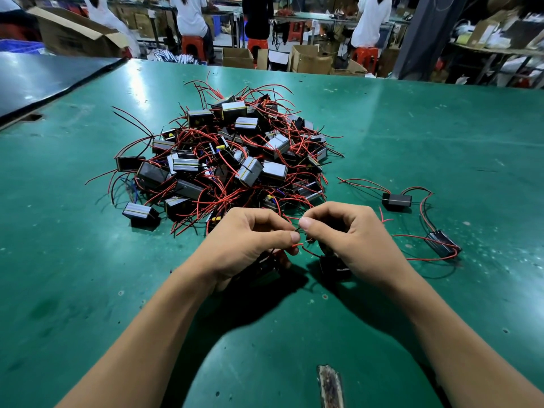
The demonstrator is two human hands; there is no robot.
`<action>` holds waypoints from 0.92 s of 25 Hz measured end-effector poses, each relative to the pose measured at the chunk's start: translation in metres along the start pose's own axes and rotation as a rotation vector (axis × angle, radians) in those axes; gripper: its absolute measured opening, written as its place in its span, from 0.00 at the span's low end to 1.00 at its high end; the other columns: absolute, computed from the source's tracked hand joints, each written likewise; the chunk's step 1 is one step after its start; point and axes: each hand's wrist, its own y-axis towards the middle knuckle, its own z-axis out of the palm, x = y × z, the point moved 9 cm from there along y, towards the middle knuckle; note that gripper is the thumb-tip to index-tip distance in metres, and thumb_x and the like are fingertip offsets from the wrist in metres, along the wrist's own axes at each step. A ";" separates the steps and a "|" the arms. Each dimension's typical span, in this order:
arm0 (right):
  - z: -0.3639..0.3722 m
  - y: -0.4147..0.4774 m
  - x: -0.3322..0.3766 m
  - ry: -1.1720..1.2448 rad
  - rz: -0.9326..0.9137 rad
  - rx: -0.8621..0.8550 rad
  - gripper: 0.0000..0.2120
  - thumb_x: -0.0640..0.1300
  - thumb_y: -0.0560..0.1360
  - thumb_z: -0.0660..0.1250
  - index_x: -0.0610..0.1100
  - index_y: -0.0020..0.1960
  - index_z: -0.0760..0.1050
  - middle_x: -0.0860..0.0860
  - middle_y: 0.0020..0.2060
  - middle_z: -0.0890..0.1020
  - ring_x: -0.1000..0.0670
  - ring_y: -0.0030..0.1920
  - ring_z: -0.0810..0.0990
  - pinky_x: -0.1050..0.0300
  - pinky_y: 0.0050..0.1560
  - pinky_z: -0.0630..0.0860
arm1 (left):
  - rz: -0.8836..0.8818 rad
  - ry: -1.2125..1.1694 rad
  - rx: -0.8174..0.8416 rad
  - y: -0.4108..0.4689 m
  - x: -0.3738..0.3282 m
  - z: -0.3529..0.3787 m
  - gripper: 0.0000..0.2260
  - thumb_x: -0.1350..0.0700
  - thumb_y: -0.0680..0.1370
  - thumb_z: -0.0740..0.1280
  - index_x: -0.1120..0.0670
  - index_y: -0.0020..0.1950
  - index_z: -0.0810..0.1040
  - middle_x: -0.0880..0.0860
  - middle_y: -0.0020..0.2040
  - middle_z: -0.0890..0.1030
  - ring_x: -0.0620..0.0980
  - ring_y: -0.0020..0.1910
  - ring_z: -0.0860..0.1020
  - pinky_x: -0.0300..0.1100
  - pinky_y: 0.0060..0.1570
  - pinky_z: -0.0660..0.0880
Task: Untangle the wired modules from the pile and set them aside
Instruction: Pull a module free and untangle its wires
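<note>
The green bench (412, 128) carries most of the work undone. The pile (223, 154) of dark modules and red and black wires sits at the middle, a little to the left, heaped and thickly knotted, with dozens of modules in it. By that showing the task is only just begun.

To the right of the pile, well apart from it, two freed modules lie set aside. One module (396, 201) is farther off, and a second module (443, 244) is nearer and more to the right. Each has its wires loose on the bench.

At the near edge of the pile both hands are at work close together. The left hand (250, 242) has its fingers curled and pinches a thin wire between thumb and forefinger. The right hand (347, 237) is likewise curled and pinches wire just beside the left thumb tip.

Under the left hand hangs a dark module (265, 267), and under the right hand another dark module (334, 265), both partly hidden. The short red and black wires (297, 245) run between the two hands. I judge that these two are being worked apart; whether their wires are tied into the pile I cannot tell.
</note>
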 end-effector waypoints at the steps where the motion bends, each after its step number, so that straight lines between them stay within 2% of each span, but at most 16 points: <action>1: 0.001 0.000 -0.001 0.035 0.027 0.026 0.06 0.44 0.78 0.71 0.47 0.42 0.82 0.57 0.27 0.77 0.59 0.26 0.69 0.68 0.29 0.65 | 0.001 -0.017 -0.008 0.000 0.000 -0.001 0.04 0.62 0.71 0.75 0.62 0.43 0.83 0.57 0.36 0.84 0.50 0.33 0.80 0.36 0.35 0.76; 4: 0.006 0.001 -0.002 0.152 0.084 0.092 0.06 0.42 0.79 0.69 0.46 0.44 0.81 0.54 0.32 0.80 0.59 0.29 0.71 0.70 0.31 0.67 | -0.011 -0.099 -0.009 -0.001 -0.001 -0.001 0.05 0.62 0.71 0.75 0.62 0.44 0.83 0.60 0.37 0.84 0.52 0.32 0.82 0.38 0.32 0.76; 8: 0.011 0.000 -0.003 0.172 0.083 0.119 0.06 0.42 0.80 0.67 0.45 0.44 0.79 0.54 0.32 0.80 0.59 0.29 0.71 0.71 0.31 0.67 | -0.018 -0.071 0.008 -0.001 0.000 0.002 0.07 0.57 0.70 0.75 0.60 0.44 0.83 0.59 0.38 0.84 0.54 0.30 0.79 0.45 0.39 0.76; 11: 0.009 0.001 -0.004 0.167 0.078 0.087 0.04 0.44 0.78 0.70 0.45 0.46 0.81 0.55 0.33 0.80 0.58 0.30 0.72 0.70 0.32 0.69 | -0.031 -0.117 0.006 -0.002 0.001 0.003 0.04 0.61 0.73 0.73 0.60 0.45 0.83 0.59 0.37 0.84 0.52 0.29 0.79 0.41 0.32 0.77; 13: 0.005 0.001 -0.008 0.187 0.117 0.087 0.09 0.47 0.73 0.74 0.45 0.50 0.82 0.54 0.35 0.81 0.57 0.34 0.75 0.68 0.34 0.71 | -0.010 -0.134 -0.020 -0.002 -0.001 0.001 0.03 0.62 0.74 0.73 0.61 0.46 0.83 0.59 0.37 0.84 0.52 0.30 0.81 0.39 0.32 0.78; 15: -0.003 0.001 -0.013 0.120 0.155 0.110 0.13 0.48 0.70 0.76 0.45 0.52 0.83 0.52 0.39 0.84 0.57 0.39 0.78 0.64 0.40 0.76 | 0.008 -0.152 -0.056 -0.002 -0.003 -0.003 0.02 0.63 0.74 0.72 0.61 0.45 0.83 0.60 0.38 0.84 0.54 0.30 0.81 0.39 0.33 0.78; 18: -0.013 0.002 -0.015 -0.166 0.130 0.130 0.05 0.43 0.73 0.76 0.46 0.48 0.84 0.50 0.41 0.86 0.57 0.40 0.80 0.52 0.50 0.79 | 0.003 -0.175 -0.108 -0.001 -0.003 -0.007 0.01 0.64 0.74 0.72 0.61 0.44 0.83 0.60 0.37 0.83 0.55 0.30 0.81 0.40 0.32 0.78; 21: -0.010 0.001 -0.012 -0.221 0.080 0.136 0.02 0.44 0.75 0.74 0.50 0.45 0.85 0.53 0.38 0.87 0.60 0.38 0.80 0.58 0.47 0.78 | -0.011 -0.169 -0.111 -0.001 -0.001 -0.007 0.03 0.63 0.74 0.72 0.61 0.47 0.83 0.60 0.37 0.84 0.55 0.28 0.80 0.39 0.30 0.77; 23: -0.003 0.000 -0.010 -0.198 0.064 0.149 0.03 0.45 0.76 0.73 0.52 0.45 0.85 0.50 0.36 0.86 0.57 0.35 0.80 0.57 0.43 0.77 | -0.016 -0.178 -0.096 -0.001 0.000 -0.006 0.04 0.63 0.74 0.72 0.61 0.48 0.83 0.60 0.38 0.84 0.54 0.27 0.80 0.39 0.29 0.77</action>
